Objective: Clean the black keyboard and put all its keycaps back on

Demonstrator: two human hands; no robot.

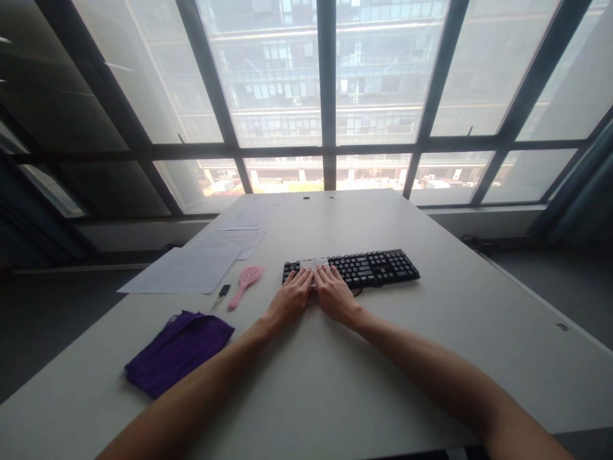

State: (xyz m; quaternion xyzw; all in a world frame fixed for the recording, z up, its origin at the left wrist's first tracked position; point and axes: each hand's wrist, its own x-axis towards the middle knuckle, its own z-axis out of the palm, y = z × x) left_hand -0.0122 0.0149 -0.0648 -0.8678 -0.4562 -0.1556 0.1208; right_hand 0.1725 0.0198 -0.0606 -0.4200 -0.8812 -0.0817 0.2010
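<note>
A black keyboard lies at a slight angle on the white table. Over its left part is a small white cloth or tissue, lying flat on the keys. My left hand rests on the near left part of this white piece with its fingers stretched out. Beside it, my right hand lies on the right part, fingers extended too. The fingertips of both hands nearly meet. Parts of the white piece and the keys under it are hidden by my fingers.
Left of the keyboard lie a pink hairbrush, a small black item with a metallic end and a folded purple cloth. Paper sheets cover the table's left edge. Windows stand beyond the table.
</note>
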